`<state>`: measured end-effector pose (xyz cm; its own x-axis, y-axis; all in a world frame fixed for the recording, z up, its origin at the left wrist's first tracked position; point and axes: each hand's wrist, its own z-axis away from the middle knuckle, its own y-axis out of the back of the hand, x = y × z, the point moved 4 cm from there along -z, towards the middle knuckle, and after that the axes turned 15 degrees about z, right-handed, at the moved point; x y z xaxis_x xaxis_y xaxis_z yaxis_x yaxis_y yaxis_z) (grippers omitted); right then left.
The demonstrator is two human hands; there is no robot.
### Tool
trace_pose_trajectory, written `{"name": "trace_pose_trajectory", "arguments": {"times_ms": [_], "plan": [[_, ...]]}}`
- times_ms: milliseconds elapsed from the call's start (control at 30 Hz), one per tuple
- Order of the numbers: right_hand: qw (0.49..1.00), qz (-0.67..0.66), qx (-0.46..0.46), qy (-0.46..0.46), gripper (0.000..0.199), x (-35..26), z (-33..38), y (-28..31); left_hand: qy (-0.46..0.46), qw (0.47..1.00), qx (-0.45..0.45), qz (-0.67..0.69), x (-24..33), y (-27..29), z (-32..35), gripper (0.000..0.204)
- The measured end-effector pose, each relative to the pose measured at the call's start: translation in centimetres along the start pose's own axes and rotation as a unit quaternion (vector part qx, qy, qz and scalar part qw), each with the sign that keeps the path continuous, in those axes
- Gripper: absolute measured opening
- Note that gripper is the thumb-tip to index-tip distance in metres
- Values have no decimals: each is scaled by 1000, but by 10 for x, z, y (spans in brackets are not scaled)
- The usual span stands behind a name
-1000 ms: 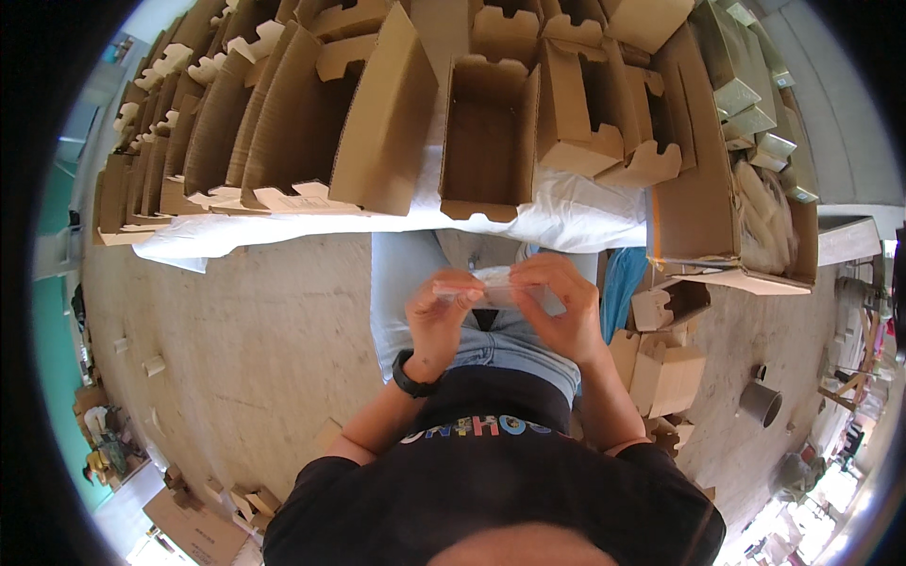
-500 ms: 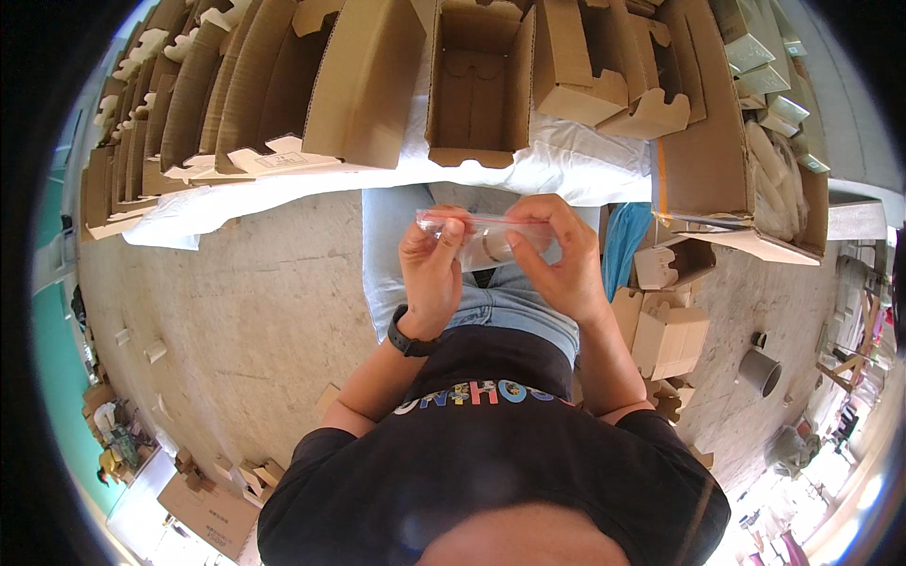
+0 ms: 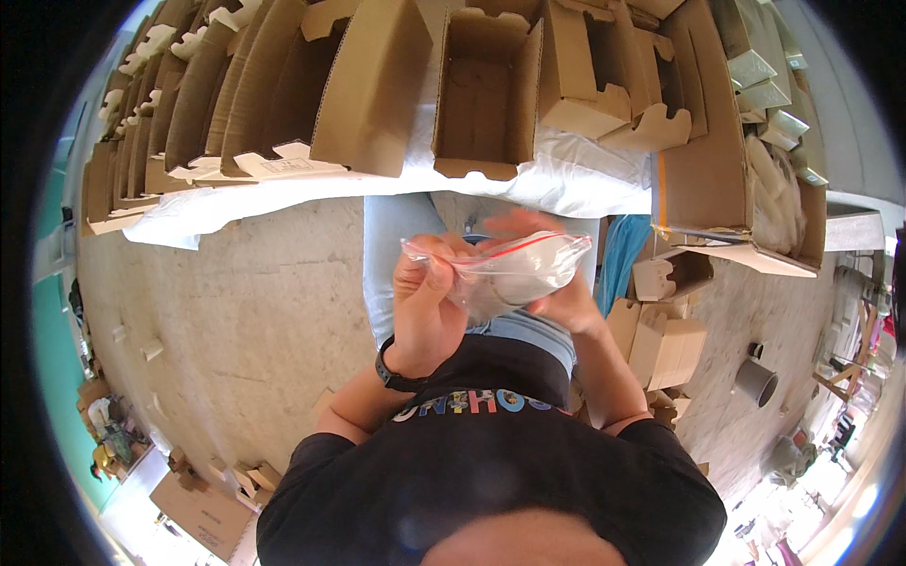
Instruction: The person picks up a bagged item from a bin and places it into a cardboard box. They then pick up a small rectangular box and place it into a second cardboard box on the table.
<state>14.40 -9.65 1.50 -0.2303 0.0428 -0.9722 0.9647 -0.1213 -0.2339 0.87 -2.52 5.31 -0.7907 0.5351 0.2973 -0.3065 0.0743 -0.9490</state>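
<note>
A clear plastic zip bag with a red seal strip hangs above my lap, something whitish inside it. My left hand pinches the bag's left corner between thumb and fingers. Behind the bag's right end is my right hand, smeared by motion and partly covered, so its grip does not show. Straight ahead, on a white-covered surface, an open cardboard box faces me with its inside bare.
Several cardboard boxes line the surface to the left and right. At the right, a larger carton holds clear plastic packaging. More boxes lie on the floor beside a grey bin.
The bag has tilted and its right end swung clear of my right fingers' pinch. My right hand has moved behind it, while my left hand keeps its corner and sits slightly lower.
</note>
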Motion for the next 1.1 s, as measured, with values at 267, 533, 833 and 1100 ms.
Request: {"name": "trace_pose_trajectory", "arguments": {"times_ms": [267,533,833,1100], "plan": [[984,160,-10,-83,75,9,20,-23,-116,973,-26,-197,19,3,-25,37],[967,-218,84,-103,76,-17,12,8,-226,783,-54,-578,27,12,-49,28],[996,47,70,-23,75,-69,-52,5,-160,759,-105,-622,10,27,-90,48],[833,543,106,15,56,-81,-116,-5,-158,748,-118,-634,4,17,-77,84]]}}
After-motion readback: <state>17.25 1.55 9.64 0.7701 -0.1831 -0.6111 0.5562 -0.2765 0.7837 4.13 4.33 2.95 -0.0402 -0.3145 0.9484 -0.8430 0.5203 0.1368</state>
